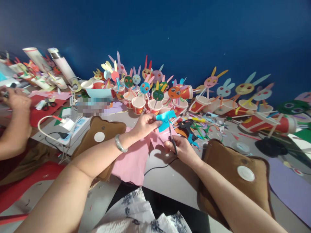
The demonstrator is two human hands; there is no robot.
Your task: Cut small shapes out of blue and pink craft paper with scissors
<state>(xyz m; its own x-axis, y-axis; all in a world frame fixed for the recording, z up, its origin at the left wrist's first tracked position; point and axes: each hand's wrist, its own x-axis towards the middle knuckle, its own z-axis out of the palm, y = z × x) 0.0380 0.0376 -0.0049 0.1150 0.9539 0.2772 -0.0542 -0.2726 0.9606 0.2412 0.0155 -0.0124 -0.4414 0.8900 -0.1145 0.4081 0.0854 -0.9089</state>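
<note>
the left grip (146, 124) pinches a small piece of bright blue paper (164, 121) by its left edge, holding it over the middle of the worktop (159, 176), with the rabbit-faced paper cups (138, 105) standing just beyond. the right grip (183, 149) is closed around the black handles of a pair of scissors (171, 136), whose blades point away from the body and overlap the right part of the blue paper. how far apart the blades are is too small to tell.

the likeliest trouble is a crooked cut: the paper seems held from one side only, so its free part could bend or swing under the blades. the left fingertips are near the blade line, so a cut carried too far leftward could nick them. pink paper (132, 158) lies below, and if the blue paper sagged onto it, the blades might catch both. a trimmed bit could drop among the coloured scraps (195, 127) just to the right and be hard to pick out. a forward jerk might knock the nearest cups, and the black cable (160, 168) on the worktop could snag a dragged sleeve or sheet.
</note>
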